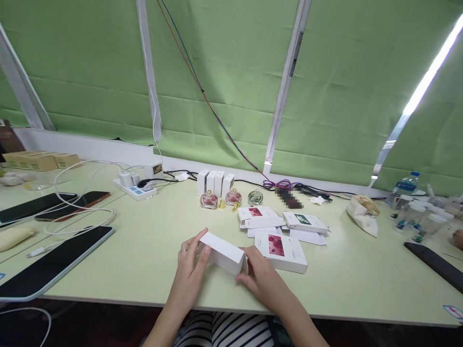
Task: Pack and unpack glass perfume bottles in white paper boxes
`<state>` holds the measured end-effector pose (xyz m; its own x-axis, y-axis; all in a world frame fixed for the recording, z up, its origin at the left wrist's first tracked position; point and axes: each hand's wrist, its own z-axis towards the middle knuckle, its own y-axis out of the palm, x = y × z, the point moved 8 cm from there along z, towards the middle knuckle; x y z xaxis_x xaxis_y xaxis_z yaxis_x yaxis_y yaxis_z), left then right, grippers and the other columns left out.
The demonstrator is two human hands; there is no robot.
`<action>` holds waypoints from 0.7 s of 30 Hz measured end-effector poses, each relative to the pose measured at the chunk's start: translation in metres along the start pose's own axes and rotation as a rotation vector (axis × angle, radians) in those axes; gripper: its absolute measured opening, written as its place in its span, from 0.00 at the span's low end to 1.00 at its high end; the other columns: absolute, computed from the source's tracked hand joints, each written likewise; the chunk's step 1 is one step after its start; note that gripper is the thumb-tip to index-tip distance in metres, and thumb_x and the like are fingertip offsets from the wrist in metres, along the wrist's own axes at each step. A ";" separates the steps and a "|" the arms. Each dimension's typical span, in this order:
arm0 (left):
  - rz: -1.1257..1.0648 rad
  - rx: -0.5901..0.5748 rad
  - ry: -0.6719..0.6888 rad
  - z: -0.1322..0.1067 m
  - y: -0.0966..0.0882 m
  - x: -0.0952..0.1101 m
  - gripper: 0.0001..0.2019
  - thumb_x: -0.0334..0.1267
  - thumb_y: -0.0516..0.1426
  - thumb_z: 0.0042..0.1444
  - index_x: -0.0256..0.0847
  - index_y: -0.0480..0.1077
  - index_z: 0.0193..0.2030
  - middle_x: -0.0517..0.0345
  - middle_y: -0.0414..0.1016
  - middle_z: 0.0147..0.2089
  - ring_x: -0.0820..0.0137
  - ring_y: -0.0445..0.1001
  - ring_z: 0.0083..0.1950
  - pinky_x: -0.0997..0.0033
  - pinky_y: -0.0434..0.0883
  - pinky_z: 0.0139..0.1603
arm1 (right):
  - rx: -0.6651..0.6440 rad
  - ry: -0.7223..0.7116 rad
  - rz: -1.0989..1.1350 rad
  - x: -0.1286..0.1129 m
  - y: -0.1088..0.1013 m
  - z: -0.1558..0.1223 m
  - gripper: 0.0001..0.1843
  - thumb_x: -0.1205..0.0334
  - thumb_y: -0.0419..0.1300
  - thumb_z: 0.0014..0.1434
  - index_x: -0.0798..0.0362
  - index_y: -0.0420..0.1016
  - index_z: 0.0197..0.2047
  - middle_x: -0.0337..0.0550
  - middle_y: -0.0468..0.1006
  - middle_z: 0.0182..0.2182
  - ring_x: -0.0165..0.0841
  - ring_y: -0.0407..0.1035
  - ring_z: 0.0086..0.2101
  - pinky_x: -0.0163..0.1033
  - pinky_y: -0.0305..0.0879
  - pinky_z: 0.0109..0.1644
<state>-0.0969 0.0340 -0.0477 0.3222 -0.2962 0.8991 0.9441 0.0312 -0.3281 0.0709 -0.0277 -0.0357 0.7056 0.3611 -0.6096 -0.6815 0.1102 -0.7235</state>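
A white cardboard box is held just over the table's front edge, between both hands. My left hand grips its left end, thumb on the near side and a ring on one finger. At the right end, my right hand has its fingers and thumb around an end flap that stands partly folded. Right of it lies a flat white box with a red flower picture. Behind are another red-picture box and a green-picture box, on white cardboard pieces. Round glass bottles stand farther back.
Small gold caps lie by the bottles, with small white boxes behind. Phones, white cables and a power strip are on the left. Clear jars, a water bottle and a dark phone are on the right.
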 end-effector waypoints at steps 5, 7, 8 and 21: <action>-0.124 -0.081 -0.034 0.000 0.006 -0.003 0.26 0.56 0.46 0.57 0.45 0.58 0.57 0.51 0.65 0.54 0.59 0.64 0.55 0.56 0.63 0.56 | -0.004 0.006 0.065 0.005 0.002 0.001 0.27 0.75 0.60 0.52 0.50 0.60 0.54 0.41 0.66 0.41 0.31 0.64 0.33 0.38 0.65 0.41; -0.122 -0.052 -0.033 0.001 0.004 -0.005 0.26 0.56 0.47 0.56 0.44 0.58 0.57 0.50 0.64 0.54 0.59 0.63 0.56 0.56 0.63 0.56 | -0.001 0.001 0.076 0.006 0.003 0.001 0.27 0.75 0.61 0.52 0.50 0.60 0.54 0.42 0.66 0.41 0.31 0.64 0.33 0.38 0.65 0.41; -0.116 -0.024 -0.028 0.001 0.002 -0.006 0.26 0.56 0.48 0.56 0.44 0.59 0.56 0.49 0.63 0.55 0.58 0.62 0.57 0.56 0.63 0.56 | -0.002 0.000 0.076 0.006 0.002 0.001 0.27 0.74 0.60 0.52 0.51 0.59 0.54 0.42 0.66 0.42 0.31 0.64 0.33 0.39 0.65 0.41; -0.245 0.059 -0.119 0.002 -0.003 -0.015 0.30 0.52 0.54 0.52 0.43 0.54 0.59 0.45 0.59 0.59 0.56 0.60 0.60 0.53 0.63 0.57 | 0.055 -0.051 0.042 0.002 -0.004 0.000 0.20 0.70 0.44 0.61 0.51 0.54 0.56 0.48 0.65 0.49 0.37 0.61 0.50 0.45 0.61 0.54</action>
<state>-0.1041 0.0405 -0.0595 0.0865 -0.1872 0.9785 0.9962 0.0288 -0.0826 0.0748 -0.0280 -0.0339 0.6667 0.4127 -0.6207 -0.7207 0.1446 -0.6780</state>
